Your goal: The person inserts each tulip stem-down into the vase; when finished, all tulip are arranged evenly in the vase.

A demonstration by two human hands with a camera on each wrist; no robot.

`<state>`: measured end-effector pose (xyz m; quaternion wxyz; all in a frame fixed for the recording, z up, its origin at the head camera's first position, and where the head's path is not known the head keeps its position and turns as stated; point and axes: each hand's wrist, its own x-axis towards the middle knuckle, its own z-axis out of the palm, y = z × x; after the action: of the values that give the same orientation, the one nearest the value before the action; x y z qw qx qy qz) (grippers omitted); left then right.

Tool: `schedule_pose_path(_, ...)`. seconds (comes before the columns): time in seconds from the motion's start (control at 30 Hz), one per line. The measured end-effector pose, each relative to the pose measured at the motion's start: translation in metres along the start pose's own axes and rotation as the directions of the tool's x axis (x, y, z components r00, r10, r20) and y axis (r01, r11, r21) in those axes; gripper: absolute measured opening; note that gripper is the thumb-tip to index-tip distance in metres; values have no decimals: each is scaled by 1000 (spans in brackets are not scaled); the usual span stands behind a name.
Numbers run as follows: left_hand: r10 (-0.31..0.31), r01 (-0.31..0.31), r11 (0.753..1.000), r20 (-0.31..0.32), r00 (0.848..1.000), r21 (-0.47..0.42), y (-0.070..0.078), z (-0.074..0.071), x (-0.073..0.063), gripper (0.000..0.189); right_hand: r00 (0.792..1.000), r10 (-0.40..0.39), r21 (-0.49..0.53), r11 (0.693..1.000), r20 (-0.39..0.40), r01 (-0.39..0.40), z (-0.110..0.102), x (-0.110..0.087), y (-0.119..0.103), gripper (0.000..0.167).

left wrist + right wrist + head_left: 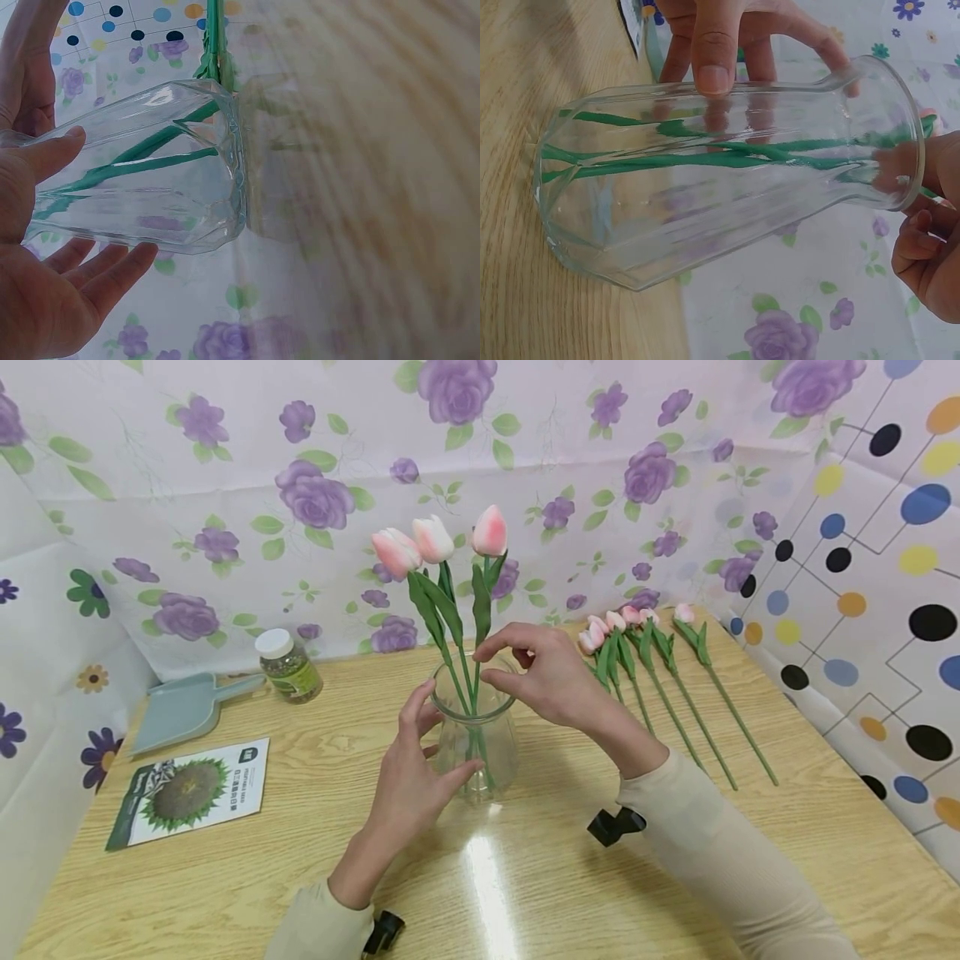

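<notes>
A clear glass vase (480,752) stands upright on the table, with three pink-and-white tulips in it. Their green stems (705,159) reach down to its base in the right wrist view. My left hand (408,768) holds the vase from the left, thumb (56,154) on the near side and fingers curved round the other side. At the rim, my right hand (551,677) has its thumb and index finger at the stem of the right-hand tulip (490,532), pinching it. The other two tulips (433,539) lean left.
More tulips (660,664) lie in a loose row on the right of the wooden table (337,877). On the left are a jar with a white lid (288,668), a grey-blue dustpan (180,710) and a sunflower seed packet (191,793). Patterned cloth walls (247,485) enclose the table.
</notes>
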<state>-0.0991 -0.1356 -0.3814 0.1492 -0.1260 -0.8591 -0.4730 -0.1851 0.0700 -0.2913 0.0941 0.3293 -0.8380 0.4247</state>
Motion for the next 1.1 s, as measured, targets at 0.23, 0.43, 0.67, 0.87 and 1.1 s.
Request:
schedule_pose_path(0.23,-20,20,1000,4,1000,-9,1,-1,0,120,997,74,83,994,-1,-74,-13,-3,5,13)
schedule_pose_path(0.43,-16,16,1000,-2,1000,1,1,0,1,120,991,133,139,982,-19,-129,-32,-8,19,10)
schedule_pose_path(0.67,1,-1,1000,-5,1000,12,1,1,0,120,978,189,114,977,-88,-179,-58,-22,44,10)
schedule_pose_path(0.87,15,-15,1000,-13,1000,20,0,1,0,120,962,246,85,968,-116,-237,-77,-32,64,12)
schedule_pose_path(1.1,16,-16,1000,-13,1000,15,1,1,0,120,936,340,15,940,-86,-340,-88,-48,84,16)
